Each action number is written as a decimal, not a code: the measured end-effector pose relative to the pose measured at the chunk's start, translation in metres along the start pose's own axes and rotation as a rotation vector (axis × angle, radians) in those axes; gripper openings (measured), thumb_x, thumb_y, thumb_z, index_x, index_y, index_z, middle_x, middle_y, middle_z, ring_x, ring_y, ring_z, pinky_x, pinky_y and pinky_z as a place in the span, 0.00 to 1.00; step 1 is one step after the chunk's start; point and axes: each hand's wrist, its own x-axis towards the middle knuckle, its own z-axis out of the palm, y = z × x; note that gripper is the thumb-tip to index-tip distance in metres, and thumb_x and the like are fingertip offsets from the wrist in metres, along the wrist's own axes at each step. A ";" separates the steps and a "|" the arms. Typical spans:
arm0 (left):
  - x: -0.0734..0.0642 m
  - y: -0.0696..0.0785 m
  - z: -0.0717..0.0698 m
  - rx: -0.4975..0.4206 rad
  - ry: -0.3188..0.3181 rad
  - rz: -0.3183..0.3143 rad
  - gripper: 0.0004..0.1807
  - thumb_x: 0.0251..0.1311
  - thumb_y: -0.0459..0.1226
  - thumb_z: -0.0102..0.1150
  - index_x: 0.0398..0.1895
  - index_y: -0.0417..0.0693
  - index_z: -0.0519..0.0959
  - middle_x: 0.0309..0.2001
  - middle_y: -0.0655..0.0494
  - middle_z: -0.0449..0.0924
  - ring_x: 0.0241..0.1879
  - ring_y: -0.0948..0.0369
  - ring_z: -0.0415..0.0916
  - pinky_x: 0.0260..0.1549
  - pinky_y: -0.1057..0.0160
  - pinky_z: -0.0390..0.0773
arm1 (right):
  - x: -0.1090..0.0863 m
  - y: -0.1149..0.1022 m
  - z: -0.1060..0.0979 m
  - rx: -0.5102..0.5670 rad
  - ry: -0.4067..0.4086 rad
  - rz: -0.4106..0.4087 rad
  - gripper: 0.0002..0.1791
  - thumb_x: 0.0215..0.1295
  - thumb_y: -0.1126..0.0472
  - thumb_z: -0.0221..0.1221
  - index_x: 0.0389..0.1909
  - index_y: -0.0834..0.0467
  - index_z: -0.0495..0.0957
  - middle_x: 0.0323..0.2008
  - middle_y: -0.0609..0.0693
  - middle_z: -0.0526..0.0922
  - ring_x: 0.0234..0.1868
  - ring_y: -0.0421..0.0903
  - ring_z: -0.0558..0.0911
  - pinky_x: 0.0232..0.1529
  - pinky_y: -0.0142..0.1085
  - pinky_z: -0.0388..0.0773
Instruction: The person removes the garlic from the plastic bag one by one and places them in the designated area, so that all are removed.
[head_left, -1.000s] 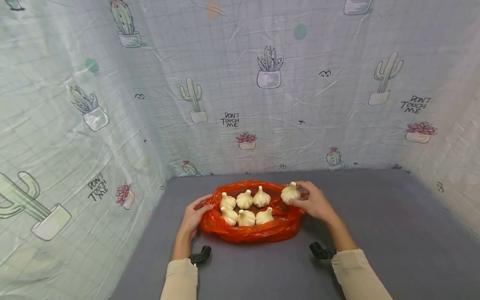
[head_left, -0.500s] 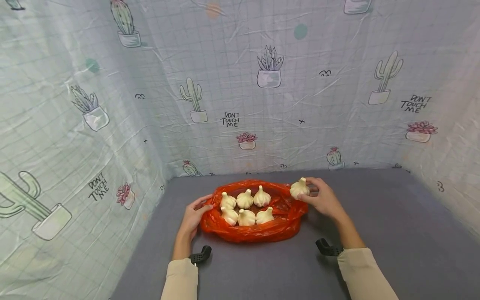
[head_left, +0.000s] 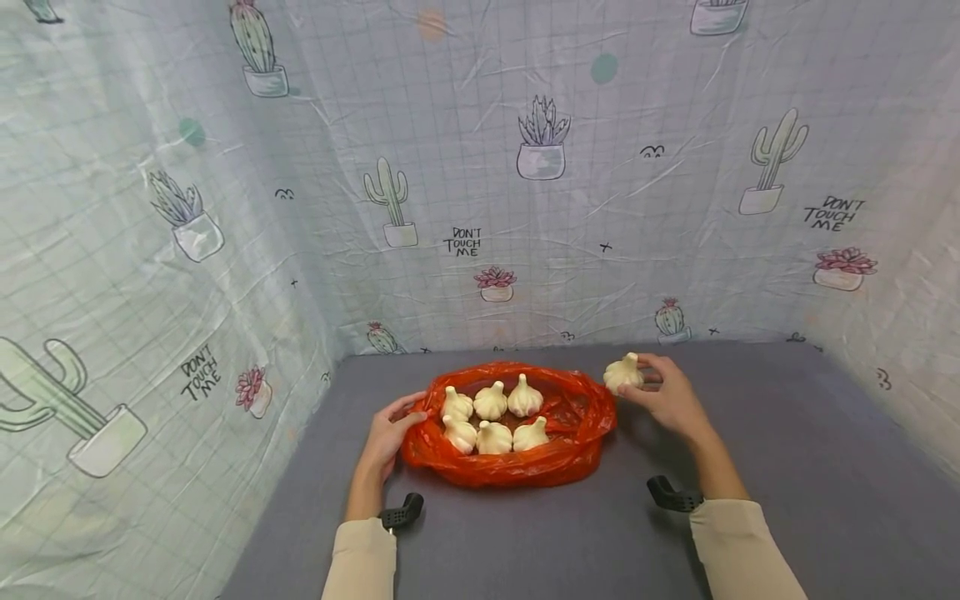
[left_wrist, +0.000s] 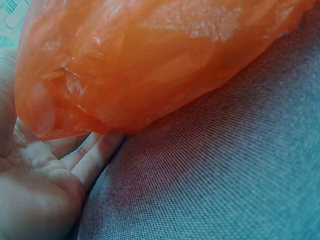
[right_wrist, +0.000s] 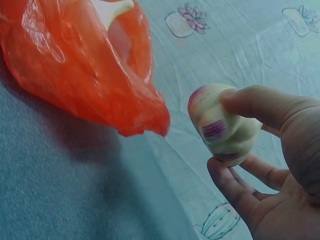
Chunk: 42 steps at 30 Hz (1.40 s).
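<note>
An orange-red plastic bag (head_left: 510,471) lies with its mouth spread wide, several whole garlic bulbs (head_left: 491,402) standing inside in two rows. My left hand (head_left: 386,433) holds the bag's left end, thumb over the rim and fingers round the outside. In the left wrist view those fingers partly vanish behind the plastic. Off the bag's right end, my right hand (head_left: 667,396) grips one garlic bulb (head_left: 624,374) between thumb and fingers, stem upward. Purple streaks show on this garlic bulb (right_wrist: 215,129) in the right wrist view, with a gap between it and the bag.
A grey cloth-covered table (head_left: 525,542) extends around the bag. Behind and at the sides hangs a pale curtain (head_left: 570,275) printed with potted cacti. Each wrist carries a black camera mount (head_left: 672,495).
My right hand has carried the garlic bulb rightward, from over the bag's right part to beyond its rim. The left hand stays on the bag's left end.
</note>
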 end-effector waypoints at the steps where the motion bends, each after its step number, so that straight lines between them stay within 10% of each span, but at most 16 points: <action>1: 0.000 0.000 0.000 0.001 -0.001 -0.002 0.24 0.66 0.37 0.66 0.66 0.50 0.79 0.66 0.45 0.78 0.56 0.58 0.78 0.56 0.58 0.78 | 0.000 0.001 -0.001 -0.006 0.004 0.003 0.37 0.67 0.55 0.67 0.71 0.67 0.66 0.63 0.69 0.70 0.60 0.70 0.77 0.53 0.57 0.81; 42: -0.002 -0.001 -0.001 -0.016 0.004 0.009 0.24 0.63 0.37 0.68 0.63 0.51 0.81 0.62 0.45 0.80 0.54 0.57 0.79 0.51 0.61 0.81 | 0.004 0.057 0.015 -0.106 0.032 0.117 0.38 0.67 0.53 0.68 0.71 0.67 0.66 0.63 0.72 0.70 0.59 0.69 0.80 0.49 0.46 0.79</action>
